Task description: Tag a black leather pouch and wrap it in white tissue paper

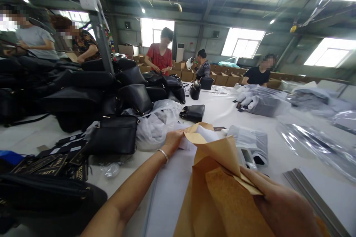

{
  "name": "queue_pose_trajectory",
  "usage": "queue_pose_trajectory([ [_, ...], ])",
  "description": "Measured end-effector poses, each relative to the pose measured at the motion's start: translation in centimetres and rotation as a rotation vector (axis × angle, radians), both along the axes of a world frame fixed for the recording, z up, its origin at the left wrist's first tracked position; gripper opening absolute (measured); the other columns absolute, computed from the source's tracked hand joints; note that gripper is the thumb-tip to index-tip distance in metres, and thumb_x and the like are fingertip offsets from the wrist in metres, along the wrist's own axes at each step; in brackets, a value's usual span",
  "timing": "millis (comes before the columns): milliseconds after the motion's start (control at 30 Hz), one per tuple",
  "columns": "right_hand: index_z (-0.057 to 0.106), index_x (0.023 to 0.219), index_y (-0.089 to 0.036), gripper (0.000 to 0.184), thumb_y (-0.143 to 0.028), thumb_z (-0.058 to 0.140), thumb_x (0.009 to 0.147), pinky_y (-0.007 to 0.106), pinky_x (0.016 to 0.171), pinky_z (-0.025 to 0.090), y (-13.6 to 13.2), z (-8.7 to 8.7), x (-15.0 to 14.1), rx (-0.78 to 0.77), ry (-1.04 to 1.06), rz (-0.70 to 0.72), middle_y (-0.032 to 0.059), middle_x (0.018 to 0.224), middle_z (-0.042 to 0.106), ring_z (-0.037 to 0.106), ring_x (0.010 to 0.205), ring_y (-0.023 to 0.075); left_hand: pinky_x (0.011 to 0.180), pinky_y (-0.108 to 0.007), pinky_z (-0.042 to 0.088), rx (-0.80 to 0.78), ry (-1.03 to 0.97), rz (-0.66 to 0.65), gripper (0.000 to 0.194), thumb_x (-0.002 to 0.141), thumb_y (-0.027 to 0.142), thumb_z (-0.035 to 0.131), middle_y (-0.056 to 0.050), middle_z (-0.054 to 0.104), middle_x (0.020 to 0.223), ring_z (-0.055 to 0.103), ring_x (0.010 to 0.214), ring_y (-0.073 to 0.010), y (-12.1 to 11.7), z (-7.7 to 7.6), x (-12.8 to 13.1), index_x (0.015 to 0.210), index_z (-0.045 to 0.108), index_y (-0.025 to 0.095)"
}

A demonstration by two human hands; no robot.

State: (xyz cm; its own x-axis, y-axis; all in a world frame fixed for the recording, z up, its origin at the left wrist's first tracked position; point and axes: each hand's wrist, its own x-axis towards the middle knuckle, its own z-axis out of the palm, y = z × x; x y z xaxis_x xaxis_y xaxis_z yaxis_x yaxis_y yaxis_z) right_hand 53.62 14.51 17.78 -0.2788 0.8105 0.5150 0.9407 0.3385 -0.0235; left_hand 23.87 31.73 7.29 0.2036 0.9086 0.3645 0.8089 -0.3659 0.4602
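Right of the plastic bag (158,126), left hand (174,142) and right hand (286,202) gripped light-looking, crease-prone brown paper (213,152) by its edges, likely safest.

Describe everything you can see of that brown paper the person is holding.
The creased, matte brown paper is folded into overlapping layers, lighter in tone at the top and darker lower down. The left hand pinches its far edge; the right hand grips its right side. A white, paper-like layer shows between its upper flaps. Its near end runs out of view.
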Motion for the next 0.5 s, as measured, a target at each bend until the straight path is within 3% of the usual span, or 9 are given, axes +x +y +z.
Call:
queue_pose_trajectory([
  [167, 0.07, 0.121, -0.037, 0.051, -0.022, 0.05, 0.077, 0.024, 0.048, 0.055, -0.6, 0.3, -0.1, 0.031, -0.156, 0.041, 0.0001, 0.1, 0.077, 0.074, 0.062, 0.0223, 0.093, -0.044, 0.054, 0.022, -0.024, -0.018, 0.029, 0.096, 0.033, 0.058, -0.009, 0.061, 0.126, 0.062, 0.108, -0.0222, 0.5, -0.7, -0.2, 0.121, 0.06, 0.02],
  [333, 0.069, 0.123, -0.032, 0.046, -0.016, 0.047, 0.086, 0.019, 0.042, 0.052, -1.4, 1.0, -0.3, 0.036, -0.184, 0.003, -0.0002, 0.103, 0.077, 0.075, 0.065, 0.0193, 0.09, -0.044, 0.055, 0.025, -0.025, -0.003, 0.029, 0.095, 0.033, 0.06, -0.009, 0.063, 0.122, 0.063, 0.105, -0.0222, 0.8, -0.8, -0.2, 0.119, 0.061, 0.017],
  [500, 0.066, 0.127, -0.033, 0.05, -0.015, 0.048, 0.084, 0.019, 0.037, 0.05, -1.4, 0.5, 0.0, 0.049, -0.179, 0.034, -0.002, 0.108, 0.075, 0.074, 0.061, 0.0187, 0.092, -0.045, 0.054, 0.013, -0.017, -0.01, 0.029, 0.095, 0.034, 0.059, -0.009, 0.062, 0.123, 0.063, 0.106, -0.0222, 1.2, -1.1, -0.5, 0.119, 0.061, 0.018],
])
